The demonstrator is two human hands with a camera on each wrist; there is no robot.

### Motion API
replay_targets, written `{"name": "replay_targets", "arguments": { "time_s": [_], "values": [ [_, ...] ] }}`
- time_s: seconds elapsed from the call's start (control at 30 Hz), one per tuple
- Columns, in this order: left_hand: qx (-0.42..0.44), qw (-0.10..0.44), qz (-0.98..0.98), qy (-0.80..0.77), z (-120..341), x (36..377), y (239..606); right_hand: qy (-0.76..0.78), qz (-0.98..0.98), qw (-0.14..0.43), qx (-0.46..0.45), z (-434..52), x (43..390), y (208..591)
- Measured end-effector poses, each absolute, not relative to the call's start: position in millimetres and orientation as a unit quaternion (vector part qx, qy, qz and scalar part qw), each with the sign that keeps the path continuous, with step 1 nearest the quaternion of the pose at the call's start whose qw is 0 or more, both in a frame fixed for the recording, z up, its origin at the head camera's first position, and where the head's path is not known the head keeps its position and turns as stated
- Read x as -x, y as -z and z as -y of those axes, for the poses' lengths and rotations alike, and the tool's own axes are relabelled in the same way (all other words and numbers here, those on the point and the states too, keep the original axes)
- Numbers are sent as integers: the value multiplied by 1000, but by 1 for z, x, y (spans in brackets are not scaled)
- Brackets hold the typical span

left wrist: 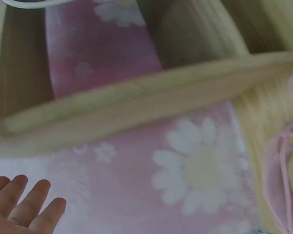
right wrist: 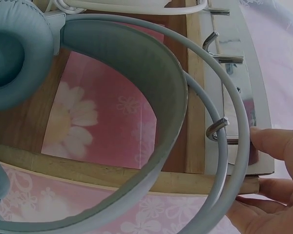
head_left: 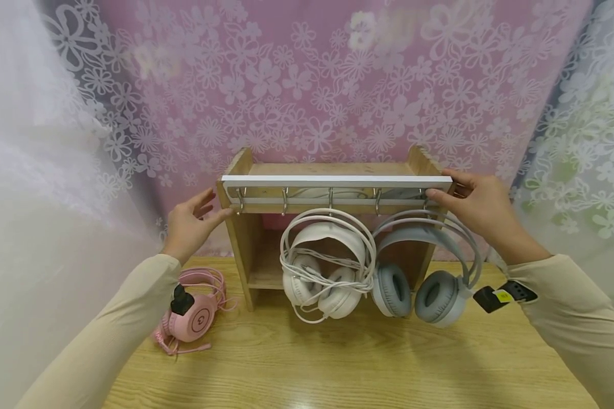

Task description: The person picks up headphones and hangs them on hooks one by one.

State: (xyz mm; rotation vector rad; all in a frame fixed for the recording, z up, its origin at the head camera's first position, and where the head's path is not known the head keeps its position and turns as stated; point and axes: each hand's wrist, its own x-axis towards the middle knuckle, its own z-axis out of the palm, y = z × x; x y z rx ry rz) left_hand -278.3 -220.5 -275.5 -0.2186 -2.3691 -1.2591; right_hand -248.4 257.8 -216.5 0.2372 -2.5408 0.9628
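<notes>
Wooden rack [head_left: 332, 169] stands on table [head_left: 337, 363], long axis left-right, five hooks facing the person. Three headsets: white [head_left: 323, 267] and grey [head_left: 424, 272] hang; pink [head_left: 191, 315] lies on table. Right hand [head_left: 478, 207] grip pinches rack's right end; left hand [head_left: 189, 224] spread, fingertips at left end.

Pink wired headphones [head_left: 191, 318] are laid on the light wooden tabletop [head_left: 337, 369]; pink flower-patterned lace curtain [head_left: 307, 79] is hung behind, white sheer fabric [head_left: 36, 170] at left.
</notes>
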Motion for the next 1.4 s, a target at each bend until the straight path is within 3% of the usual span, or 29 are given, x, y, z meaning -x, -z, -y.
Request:
{"name": "replay_targets", "arguments": {
  "time_s": [0.3,1.03,1.4],
  "values": [
    [44,152,885,438,256,263,308,-344,912,209,-84,-257,247,217],
    [-42,94,905,412,328,223,392,-350,910,207,-83,-258,247,218],
    [-108,98,916,373,348,216,421,-356,906,212,-89,-257,246,218]
  ]
}}
